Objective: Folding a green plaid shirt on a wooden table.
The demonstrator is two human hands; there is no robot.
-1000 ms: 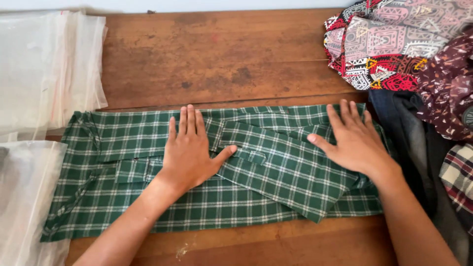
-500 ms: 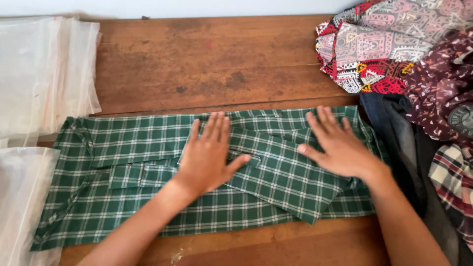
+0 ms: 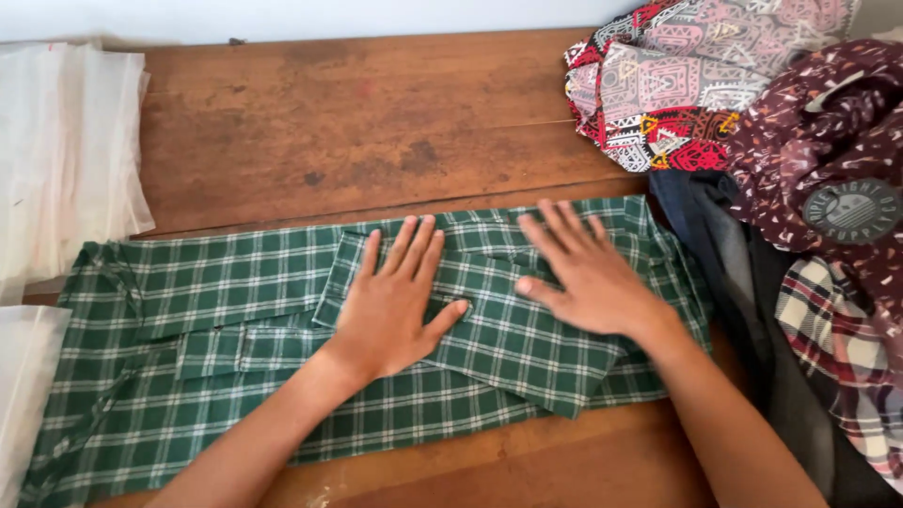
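Note:
A green and white checked shirt (image 3: pixel 216 310) lies flat and partly folded across the near part of a brown wooden table (image 3: pixel 357 122). My left hand (image 3: pixel 395 301) rests palm down on the shirt's middle, fingers spread over a folded sleeve. My right hand (image 3: pixel 583 273) presses flat on the shirt just to the right of it, fingers apart. Neither hand grips anything. The two hands lie close together, thumbs nearly meeting.
A stack of clear plastic bags (image 3: pixel 66 160) lies at the left edge, with another bag (image 3: pixel 23 395) below it. At the right sits a pile of clothes: a red patterned fabric (image 3: pixel 677 85), a maroon printed garment (image 3: pixel 828 160), dark cloth (image 3: pixel 724 254) and plaid cloth (image 3: pixel 847 357).
Both hands have slid left along the shirt, and my right hand has moved in from the shirt's right end toward my left hand. The view has shifted slightly.

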